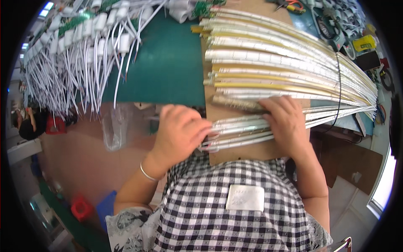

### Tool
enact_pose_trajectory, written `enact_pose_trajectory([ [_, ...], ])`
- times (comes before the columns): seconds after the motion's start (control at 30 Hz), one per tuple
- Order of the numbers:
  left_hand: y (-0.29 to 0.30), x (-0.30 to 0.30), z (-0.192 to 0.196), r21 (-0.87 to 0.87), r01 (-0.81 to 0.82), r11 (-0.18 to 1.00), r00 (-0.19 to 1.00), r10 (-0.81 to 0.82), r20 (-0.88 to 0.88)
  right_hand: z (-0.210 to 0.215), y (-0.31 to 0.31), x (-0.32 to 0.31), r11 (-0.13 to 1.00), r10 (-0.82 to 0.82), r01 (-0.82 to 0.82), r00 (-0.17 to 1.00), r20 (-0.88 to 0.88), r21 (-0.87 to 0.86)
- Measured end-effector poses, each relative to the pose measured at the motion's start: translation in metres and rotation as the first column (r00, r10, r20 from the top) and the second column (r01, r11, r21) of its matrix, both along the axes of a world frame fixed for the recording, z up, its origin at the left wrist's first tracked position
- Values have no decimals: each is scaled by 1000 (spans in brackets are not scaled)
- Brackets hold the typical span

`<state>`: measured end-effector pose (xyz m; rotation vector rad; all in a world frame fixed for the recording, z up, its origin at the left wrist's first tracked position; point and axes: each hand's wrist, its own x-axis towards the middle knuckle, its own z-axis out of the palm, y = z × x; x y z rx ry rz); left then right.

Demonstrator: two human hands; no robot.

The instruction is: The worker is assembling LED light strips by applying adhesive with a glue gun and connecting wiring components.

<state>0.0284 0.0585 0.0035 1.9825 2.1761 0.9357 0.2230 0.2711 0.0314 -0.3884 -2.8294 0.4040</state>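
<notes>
Long, thin white and yellow strips (268,59), which look like LED strips, lie in a wide row on a brown board (235,156). Nearest my body, a smaller group of white strips (241,132) is set slightly apart. My right hand (287,122) lies over this group with bent fingers, its fingertips beside a brownish strip (237,102). At the group's left ends is my left hand (180,131), its fingers curled together in a pinch. What sits between those fingertips is hidden.
Many white cylindrical parts with dangling white wires (90,38) are heaped at the far left of the green tabletop (168,71). Orange-handled pliers (292,6), a yellow container (364,43) and a black cable (339,84) are at the right. A clear plastic bag (114,132) hangs below the table edge.
</notes>
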Motion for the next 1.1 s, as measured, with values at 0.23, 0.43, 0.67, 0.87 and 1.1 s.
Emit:
enact_pose_trajectory([
  [0.23, 23, 3, 14, -147, -60, 987, 995, 70, 65, 10, 13, 1, 996, 8, -6, 1000, -25, 93],
  [0.43, 23, 0, 4, -25, -88, 996, 996, 88, 16, 14, 13, 26, 988, -82, 94, 992, -100, 119],
  [0.67, 21, 4, 2, 59, -110, 992, 994, 110, -4, 23, 26, 62, 969, -231, 240, 964, -129, 57],
  [0.87, 33, 15, 9, -10, -22, 1000, 1000, 22, 19, 27, 72, -14, 980, -174, 191, 958, -229, 53],
  [1.1, 31, 8, 11, 72, -83, 994, 995, 87, -55, 22, 107, -73, 989, -77, 100, 976, -202, 109],
])
